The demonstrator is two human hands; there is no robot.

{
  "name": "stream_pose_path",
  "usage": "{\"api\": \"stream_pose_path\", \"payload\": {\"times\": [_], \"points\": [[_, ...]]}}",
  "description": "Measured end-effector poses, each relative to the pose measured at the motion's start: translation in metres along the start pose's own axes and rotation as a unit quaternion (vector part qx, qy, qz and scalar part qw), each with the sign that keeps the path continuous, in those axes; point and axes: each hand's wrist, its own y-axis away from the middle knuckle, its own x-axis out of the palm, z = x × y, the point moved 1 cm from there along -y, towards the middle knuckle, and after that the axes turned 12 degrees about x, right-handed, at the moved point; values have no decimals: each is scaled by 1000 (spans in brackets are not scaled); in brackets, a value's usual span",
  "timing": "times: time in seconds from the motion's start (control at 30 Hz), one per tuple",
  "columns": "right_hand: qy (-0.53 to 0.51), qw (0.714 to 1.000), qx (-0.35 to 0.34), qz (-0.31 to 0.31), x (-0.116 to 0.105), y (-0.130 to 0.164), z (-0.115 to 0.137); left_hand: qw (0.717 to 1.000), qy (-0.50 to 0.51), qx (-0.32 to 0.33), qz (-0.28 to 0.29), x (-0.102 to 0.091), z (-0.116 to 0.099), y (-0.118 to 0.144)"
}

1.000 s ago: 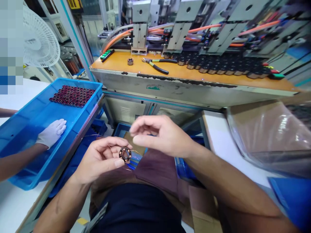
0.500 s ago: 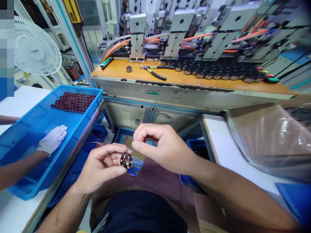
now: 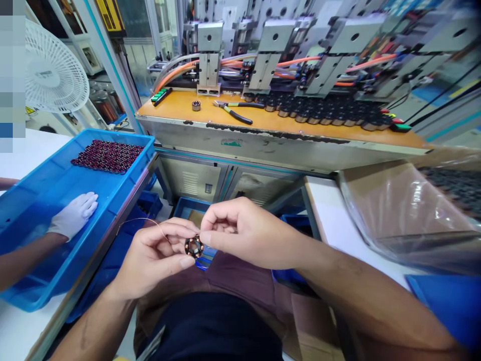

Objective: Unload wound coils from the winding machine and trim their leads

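My left hand [image 3: 156, 258] pinches a small round wound coil part [image 3: 194, 246] between thumb and fingers, over my lap. A thin copper wire [image 3: 145, 220] arcs out of the part to the left, above that hand. My right hand [image 3: 240, 231] has its fingertips pinched together right at the top edge of the part, touching it or its wire. Both hands sit low in the middle of the head view.
A blue tray [image 3: 124, 185] at left holds several dark red coil parts [image 3: 107, 155]; another person's white-gloved hand [image 3: 73, 215] rests in it. Ahead, an orange bench [image 3: 263, 123] carries pliers [image 3: 235, 109], a loose part [image 3: 196, 105] and a winding machine [image 3: 285, 55]. A plastic-lined box [image 3: 409, 210] stands right.
My right hand has come down and left from a raised position until its fingertips meet the coil part. The left hand keeps holding the part; the wire loop now shows at left.
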Motion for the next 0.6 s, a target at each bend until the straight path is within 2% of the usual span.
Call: {"api": "stream_pose_path", "payload": {"times": [0.13,0.37,0.6], "points": [[18,1000,-11,-5,0,0,-3,999,39,-12,6,-2,4,2],[-27,998,-59,-6,3,5,-6,990,137,-26,7,1,11,0],[-59,995,-86,-6,6,5,-14,997,81,5,5,-2,13,0]]}}
